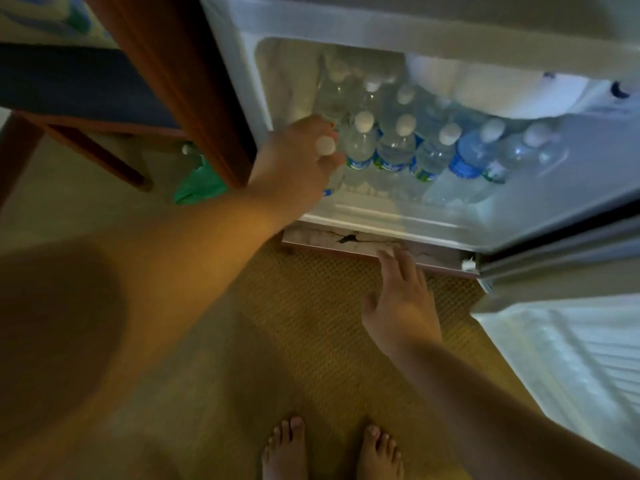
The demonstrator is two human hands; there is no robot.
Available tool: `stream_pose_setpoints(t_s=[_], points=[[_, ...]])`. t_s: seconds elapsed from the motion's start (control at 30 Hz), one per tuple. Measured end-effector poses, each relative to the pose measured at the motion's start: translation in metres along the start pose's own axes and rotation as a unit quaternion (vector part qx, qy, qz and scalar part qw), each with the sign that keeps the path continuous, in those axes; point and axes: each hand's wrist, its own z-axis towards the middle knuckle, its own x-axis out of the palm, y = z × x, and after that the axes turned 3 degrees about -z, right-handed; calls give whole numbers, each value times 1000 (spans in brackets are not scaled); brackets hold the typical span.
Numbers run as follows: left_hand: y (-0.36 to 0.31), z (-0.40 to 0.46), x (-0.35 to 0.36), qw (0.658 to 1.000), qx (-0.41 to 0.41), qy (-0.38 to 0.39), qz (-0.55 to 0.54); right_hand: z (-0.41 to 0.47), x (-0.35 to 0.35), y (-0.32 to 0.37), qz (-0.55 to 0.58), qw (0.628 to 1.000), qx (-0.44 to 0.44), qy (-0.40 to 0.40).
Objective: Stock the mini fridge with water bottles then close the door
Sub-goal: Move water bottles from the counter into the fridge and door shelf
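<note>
The white mini fridge point(398, 221) stands open, lit inside, with several clear water bottles point(394, 147) in rows on its floor. My left hand point(294, 164) reaches into the front left corner and is closed around a white-capped water bottle point(326, 145) beside the left wall. My right hand point(401, 303) hovers with fingers spread just below the fridge's front edge, fingertips near the cracked base panel point(363, 239), holding nothing. The fridge door point(571, 348) is swung open to the right.
A wooden cabinet side point(180, 88) flanks the fridge on the left, with a green bag point(199, 185) and another bottle point(188, 150) on the floor behind it. A wooden chair leg point(100, 154) stands further left. My bare feet point(332, 452) rest on the tan carpet.
</note>
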Motion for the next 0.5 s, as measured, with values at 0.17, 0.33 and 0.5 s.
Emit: stream_pose_setpoints(t_s=[0.17,0.33,0.5], points=[[-10,44,12,994,5,-12,105,-15,-1,-19,-4,995,17,98],[-22,70,27,985,-1,13,172,-25,-6,-39,-13,995,22,93],[-18,78,36,966,15,36,255,-29,-9,-52,-7,996,31,85]])
